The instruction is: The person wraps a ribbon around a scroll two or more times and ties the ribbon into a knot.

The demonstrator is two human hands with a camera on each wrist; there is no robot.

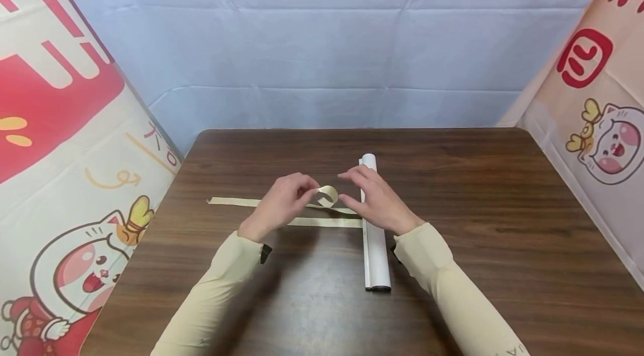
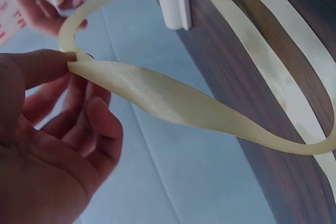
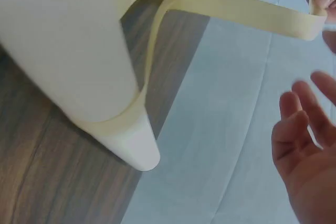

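A long pale yellow ribbon [image 1: 327, 223] runs across the table, with a loop raised between the hands. My left hand [image 1: 282, 199] pinches it between thumb and index finger; in the left wrist view the ribbon [image 2: 163, 95] hangs from that pinch in a twisted curve. Just right of the loop, my right hand [image 1: 377, 197] is held above a white roll [image 1: 377, 261], fingers spread and holding nothing. The right wrist view shows the ribbon [image 3: 241, 11] passing round the white roll [image 3: 68, 40] near its far end.
The roll lies lengthwise on a dark wood table [image 1: 478, 205], its dark end cap toward me. One ribbon tail [image 1: 233, 201] stretches flat to the left. A pale blue cloth [image 1: 322, 54] hangs behind the table, with printed cartoon banners [image 1: 100, 266] at both sides.
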